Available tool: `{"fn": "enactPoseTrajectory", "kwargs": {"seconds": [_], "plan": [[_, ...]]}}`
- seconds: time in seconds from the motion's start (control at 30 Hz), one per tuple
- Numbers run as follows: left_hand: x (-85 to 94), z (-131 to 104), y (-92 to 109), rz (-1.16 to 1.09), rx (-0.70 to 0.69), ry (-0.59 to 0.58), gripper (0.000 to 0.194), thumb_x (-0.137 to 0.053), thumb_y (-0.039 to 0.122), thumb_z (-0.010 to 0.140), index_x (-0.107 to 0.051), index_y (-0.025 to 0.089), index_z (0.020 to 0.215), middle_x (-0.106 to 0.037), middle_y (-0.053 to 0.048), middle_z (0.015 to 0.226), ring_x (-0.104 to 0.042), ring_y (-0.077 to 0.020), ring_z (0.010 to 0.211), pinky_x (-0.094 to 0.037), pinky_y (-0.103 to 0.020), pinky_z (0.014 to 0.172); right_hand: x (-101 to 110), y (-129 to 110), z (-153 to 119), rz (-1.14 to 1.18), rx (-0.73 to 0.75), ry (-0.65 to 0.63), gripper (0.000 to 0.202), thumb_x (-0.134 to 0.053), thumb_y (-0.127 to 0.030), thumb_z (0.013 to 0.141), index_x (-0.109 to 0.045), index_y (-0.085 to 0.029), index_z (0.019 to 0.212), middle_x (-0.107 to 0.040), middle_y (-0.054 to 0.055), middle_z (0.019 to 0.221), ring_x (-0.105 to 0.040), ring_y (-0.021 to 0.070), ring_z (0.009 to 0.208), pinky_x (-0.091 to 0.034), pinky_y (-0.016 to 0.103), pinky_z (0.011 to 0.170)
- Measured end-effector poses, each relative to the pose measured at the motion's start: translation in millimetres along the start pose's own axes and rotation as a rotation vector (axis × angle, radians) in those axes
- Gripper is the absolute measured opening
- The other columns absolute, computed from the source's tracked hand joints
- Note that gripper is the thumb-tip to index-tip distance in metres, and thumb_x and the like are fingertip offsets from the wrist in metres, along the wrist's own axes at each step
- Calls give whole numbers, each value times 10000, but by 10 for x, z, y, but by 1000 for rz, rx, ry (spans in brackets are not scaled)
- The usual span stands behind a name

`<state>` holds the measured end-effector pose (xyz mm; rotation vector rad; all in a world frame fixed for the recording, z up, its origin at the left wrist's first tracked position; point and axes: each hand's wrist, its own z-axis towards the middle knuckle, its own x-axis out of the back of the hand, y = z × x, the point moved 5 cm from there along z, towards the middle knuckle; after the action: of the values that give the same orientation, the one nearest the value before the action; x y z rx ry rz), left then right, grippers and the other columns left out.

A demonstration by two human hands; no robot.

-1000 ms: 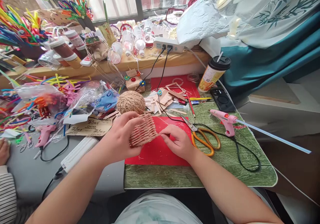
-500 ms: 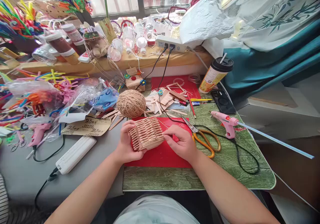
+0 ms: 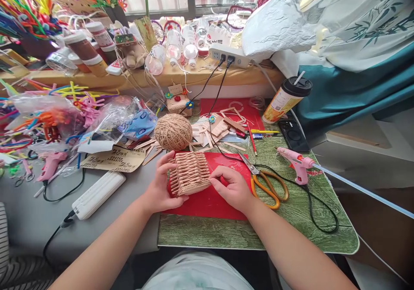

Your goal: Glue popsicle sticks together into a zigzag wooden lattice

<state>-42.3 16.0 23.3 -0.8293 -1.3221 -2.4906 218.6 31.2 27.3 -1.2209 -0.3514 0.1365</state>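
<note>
My left hand (image 3: 158,190) grips a small box-like piece (image 3: 191,174) at its left end, fingers behind and thumb along the lower edge. Rows of tan twine-like cord appear to be wound in ridges over it, with a flat wooden edge toward me. At its right corner, the thumb and fingers of my right hand (image 3: 234,189) are pinched together; what lies between them is too small to make out. Both hands are over a red sheet (image 3: 223,203). Behind the piece sits a ball of twine (image 3: 173,131). Orange-handled scissors (image 3: 270,186) lie right of my right hand.
A pink glue gun (image 3: 299,165) with a long glue stick lies on the right, its cord looping over the green board (image 3: 210,234). Behind are loose wooden sticks (image 3: 220,128), a drink cup (image 3: 287,96) and a phone (image 3: 293,135). A white power strip (image 3: 98,194) lies left.
The view has shifted slightly. The piece is turned a little in my left hand, and my right hand stays pinched at its right corner.
</note>
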Motion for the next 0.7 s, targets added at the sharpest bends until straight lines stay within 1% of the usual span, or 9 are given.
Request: {"fn": "enactPoseTrajectory", "kwargs": {"seconds": [0.07, 0.1, 0.13, 0.2, 0.27, 0.33, 0.4, 0.53, 0.7], "plan": [[60, 3, 136, 125, -112, 32, 755, -898, 349, 833, -491, 317, 1468, -303, -182, 1734, -362, -392, 1624, -411, -653, 1274, -24, 13, -11, 12, -22, -21, 131, -673, -236, 1027, -726, -239, 907, -718, 9, 846, -653, 170, 782, -530, 311, 777], [87, 8, 223, 198, -188, 54, 663, -891, 346, 849, -555, 323, 1420, -396, -162, 1691, -435, -374, 1569, -437, -627, 1250, -32, 22, -17, 18, -33, -27, 127, -673, -238, 1025, -725, -238, 910, -718, 9, 851, -654, 170, 787, -529, 310, 781], [103, 17, 315, 267, -268, 68, 564, -873, 334, 874, -607, 331, 1371, -516, -137, 1607, -515, -345, 1488, -464, -592, 1218, -38, 32, -24, 26, -43, -29, 121, -675, -240, 1021, -723, -237, 910, -715, 9, 852, -652, 170, 788, -528, 309, 778], [96, 53, 467, 370, -373, 44, 431, -822, 292, 926, -666, 337, 1325, -732, -82, 1336, -636, -287, 1298, -486, -521, 1155, -42, 56, -34, 47, -63, -30, 110, -684, -241, 1008, -716, -234, 904, -704, 9, 843, -639, 168, 771, -526, 305, 756], [77, 111, 559, 424, -387, 11, 359, -802, 245, 945, -694, 334, 1276, -815, -30, 1140, -696, -248, 1147, -482, -474, 1103, -34, 83, -39, 71, -86, -24, 93, -697, -241, 992, -707, -232, 900, -690, 5, 828, -622, 165, 748, -523, 300, 728], [81, 164, 614, 418, -373, 27, 300, -801, 212, 941, -710, 321, 1205, -834, -3, 1048, -717, -225, 1056, -484, -445, 1051, -12, 102, -38, 76, -105, -15, 86, -705, -234, 981, -701, -233, 895, -680, 1, 815, -615, 166, 739, -519, 301, 717], [87, 193, 636, 398, -363, 46, 264, -802, 196, 935, -716, 311, 1157, -837, 6, 1017, -720, -217, 1021, -484, -432, 1023, 16, 98, -32, 61, -92, -17, 99, -698, -213, 974, -689, -234, 878, -675, 0, 810, -611, 166, 738, -513, 305, 718], [95, 188, 632, 378, -366, 53, 255, -807, 163, 926, -717, 280, 1134, -835, -10, 1005, -710, -221, 1012, -481, -440, 1019, 53, 46, -28, 59, -3, -47, 107, -688, -184, 971, -684, -240, 880, -680, 3, 830, -617, 168, 756, -521, 315, 749], [106, 139, 611, 370, -362, 64, 264, -815, 157, 912, -722, 276, 1129, -827, -27, 1016, -696, -237, 1031, -491, -454, 1007, 69, 43, -44, 51, 2, -25, 86, -686, -201, 993, -701, -244, 921, -689, 11, 848, -629, 178, 781, -527, 335, 772]]}}
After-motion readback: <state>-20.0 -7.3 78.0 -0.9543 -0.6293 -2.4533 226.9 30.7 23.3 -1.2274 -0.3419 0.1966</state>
